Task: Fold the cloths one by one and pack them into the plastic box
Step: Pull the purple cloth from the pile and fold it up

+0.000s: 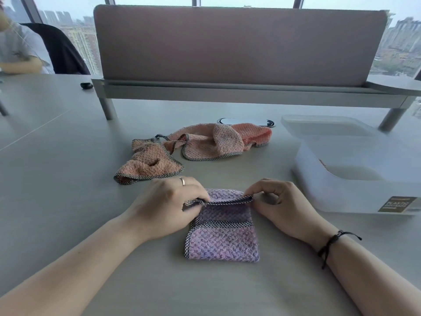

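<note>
A purple cloth (pixel 222 241) with a checked border lies partly folded on the table in front of me. My left hand (pixel 166 206) pinches its raised left corner. My right hand (pixel 278 205) pinches the right corner of the same lifted edge. Behind them, two pink cloths lie crumpled: one (pixel 148 164) at the left, another (pixel 211 142) further back in the middle. The translucent plastic box (pixel 341 195) stands open at the right, something pinkish just visible inside it.
The box's lid (pixel 325 125) lies behind the box. A desk divider on metal legs (pixel 239 46) spans the back. A white oval cable port (pixel 246 122) sits behind the pink cloths. Another person's arm (pixel 20 65) and a dark chair are at far left.
</note>
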Demonstrator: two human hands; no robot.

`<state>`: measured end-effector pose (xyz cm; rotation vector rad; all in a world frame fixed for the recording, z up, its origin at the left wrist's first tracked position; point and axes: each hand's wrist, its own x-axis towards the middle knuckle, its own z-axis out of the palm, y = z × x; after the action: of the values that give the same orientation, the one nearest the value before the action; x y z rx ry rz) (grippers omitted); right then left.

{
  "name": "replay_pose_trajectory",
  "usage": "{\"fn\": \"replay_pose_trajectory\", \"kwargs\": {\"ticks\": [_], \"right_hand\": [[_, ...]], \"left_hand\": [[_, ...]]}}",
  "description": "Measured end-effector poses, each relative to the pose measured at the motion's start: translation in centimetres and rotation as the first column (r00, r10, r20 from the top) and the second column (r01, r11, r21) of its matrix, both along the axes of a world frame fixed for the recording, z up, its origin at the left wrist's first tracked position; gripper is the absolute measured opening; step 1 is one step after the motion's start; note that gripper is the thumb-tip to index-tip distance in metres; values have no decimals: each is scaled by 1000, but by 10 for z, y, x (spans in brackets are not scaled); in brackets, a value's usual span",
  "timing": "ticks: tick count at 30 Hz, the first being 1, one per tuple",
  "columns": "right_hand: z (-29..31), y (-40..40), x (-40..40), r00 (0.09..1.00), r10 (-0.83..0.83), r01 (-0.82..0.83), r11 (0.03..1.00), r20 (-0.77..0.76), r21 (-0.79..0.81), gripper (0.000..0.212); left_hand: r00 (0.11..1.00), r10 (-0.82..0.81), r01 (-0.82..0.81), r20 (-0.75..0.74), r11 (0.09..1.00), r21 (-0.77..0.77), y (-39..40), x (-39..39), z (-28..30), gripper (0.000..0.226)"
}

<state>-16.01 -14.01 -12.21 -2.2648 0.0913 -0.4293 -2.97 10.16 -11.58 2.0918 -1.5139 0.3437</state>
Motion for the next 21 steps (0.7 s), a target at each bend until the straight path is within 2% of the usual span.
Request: {"fn": "replay_pose_trajectory", "kwargs": {"ticks": [2,9,17,21], "right_hand": [[0,0,-1,1000,26,-27,997,-8,-78,30],[-1,0,-2,997,54,-41,969,47,-245,32],[0,1,-3,998,59,-44,943,36,-329,33],[1,0,-3,997,31,-1,923,72,-385,41]], "left_hand": [[998,-61,59,29,997,48,6,2,-1,19],[993,-99,94,66,992,85,5,3,1,27],[997,-59,54,42,991,126,7,0,2,31],[999,-33,33,-1,988,149,9,-1,6,36]]}}
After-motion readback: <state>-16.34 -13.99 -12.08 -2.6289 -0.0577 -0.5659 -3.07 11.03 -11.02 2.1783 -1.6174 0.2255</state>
